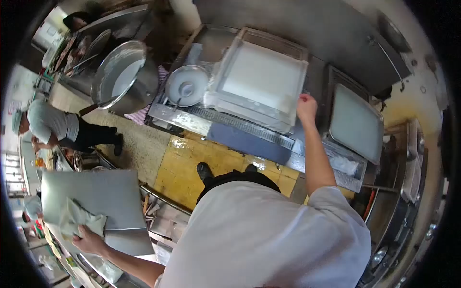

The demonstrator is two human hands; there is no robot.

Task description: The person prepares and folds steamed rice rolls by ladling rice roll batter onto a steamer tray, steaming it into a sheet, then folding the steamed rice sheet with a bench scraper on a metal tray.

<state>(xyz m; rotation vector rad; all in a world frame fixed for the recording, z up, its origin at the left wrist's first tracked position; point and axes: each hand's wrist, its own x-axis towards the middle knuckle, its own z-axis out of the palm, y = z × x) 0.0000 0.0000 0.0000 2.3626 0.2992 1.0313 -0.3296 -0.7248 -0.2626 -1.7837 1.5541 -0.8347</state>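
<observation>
Head view: left hand point(88, 240) grasps a rumpled, pale cloth point(85, 216); right hand point(307, 106) clenched.

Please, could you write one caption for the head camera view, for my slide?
Seen from above: left hand on a pale cloth, curled right hand beside a white-filled tray.

The left hand point(89, 240) holds a pale cloth point(82, 218) on a metal surface point(117, 192), the right hand point(307, 106) beside a white-filled tray point(272, 36).
</observation>
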